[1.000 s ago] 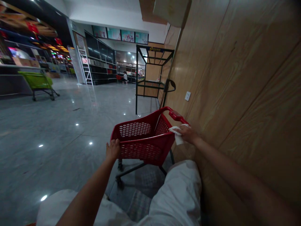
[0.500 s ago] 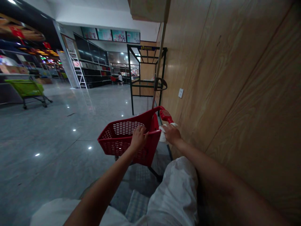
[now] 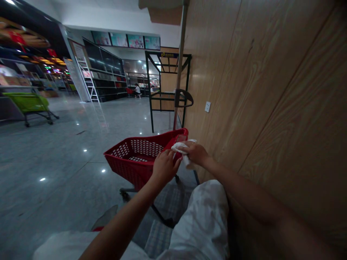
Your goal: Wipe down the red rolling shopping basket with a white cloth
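Note:
A red plastic shopping cart (image 3: 135, 164) with a perforated basket stands low in front of me, its handle end towards me on the right. My left hand (image 3: 165, 167) is closed over the near rim of the cart, beside the handle. In my right hand (image 3: 197, 154) is a crumpled white cloth (image 3: 179, 146), pressed against the handle area. The hand and cloth hide much of the handle, and the cloth's lower end hangs below my fingers.
A wood-panelled wall (image 3: 257, 108) with a socket (image 3: 207, 107) runs close on my right. Ahead are a pole with a dark loop handle (image 3: 184, 98) and a black metal frame (image 3: 151, 94). A green cart (image 3: 25, 103) stands left; a person (image 3: 137, 91) crouches far off.
The cart has turned, showing more of its basket's inside and its wheels. My right hand with the cloth has moved slightly left and my left hand slightly right, bringing them closer together.

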Available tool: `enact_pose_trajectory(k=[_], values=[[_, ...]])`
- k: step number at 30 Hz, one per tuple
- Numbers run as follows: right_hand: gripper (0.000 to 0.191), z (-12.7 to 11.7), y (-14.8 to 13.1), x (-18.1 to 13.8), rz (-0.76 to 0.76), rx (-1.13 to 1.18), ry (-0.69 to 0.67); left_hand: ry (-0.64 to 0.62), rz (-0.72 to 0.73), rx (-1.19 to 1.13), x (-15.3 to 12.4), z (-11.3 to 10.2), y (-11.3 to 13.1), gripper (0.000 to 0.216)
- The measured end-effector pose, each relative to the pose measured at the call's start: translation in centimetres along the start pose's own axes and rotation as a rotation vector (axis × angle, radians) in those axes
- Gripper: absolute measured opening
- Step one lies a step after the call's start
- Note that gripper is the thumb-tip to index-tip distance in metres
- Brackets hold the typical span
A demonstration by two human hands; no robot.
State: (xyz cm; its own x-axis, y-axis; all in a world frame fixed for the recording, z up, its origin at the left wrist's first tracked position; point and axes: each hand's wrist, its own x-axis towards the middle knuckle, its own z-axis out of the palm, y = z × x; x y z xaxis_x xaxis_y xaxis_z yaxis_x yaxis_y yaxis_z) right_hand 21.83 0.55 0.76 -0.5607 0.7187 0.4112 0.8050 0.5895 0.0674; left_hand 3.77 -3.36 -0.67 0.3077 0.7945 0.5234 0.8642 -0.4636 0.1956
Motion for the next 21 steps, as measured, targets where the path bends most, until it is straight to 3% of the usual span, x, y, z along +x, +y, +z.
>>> enact_pose_trajectory(k=[7,16,21], values=[[0.036,1.3,-1.9,-0.2,-0.156,0.118,0.057,-0.048,-0.216,0.218,-1.7,0.4,1.2,0.036],[0.045,1.5,0.3,6.1,0.152,0.023,-0.04,0.106,-0.107,0.264,-2.4,1.8,-0.8,0.041],[0.043,1.6,-1.8,4.8,-0.074,0.104,-0.025,0.181,-0.112,0.286,-2.8,2.3,-1.4,0.041]])
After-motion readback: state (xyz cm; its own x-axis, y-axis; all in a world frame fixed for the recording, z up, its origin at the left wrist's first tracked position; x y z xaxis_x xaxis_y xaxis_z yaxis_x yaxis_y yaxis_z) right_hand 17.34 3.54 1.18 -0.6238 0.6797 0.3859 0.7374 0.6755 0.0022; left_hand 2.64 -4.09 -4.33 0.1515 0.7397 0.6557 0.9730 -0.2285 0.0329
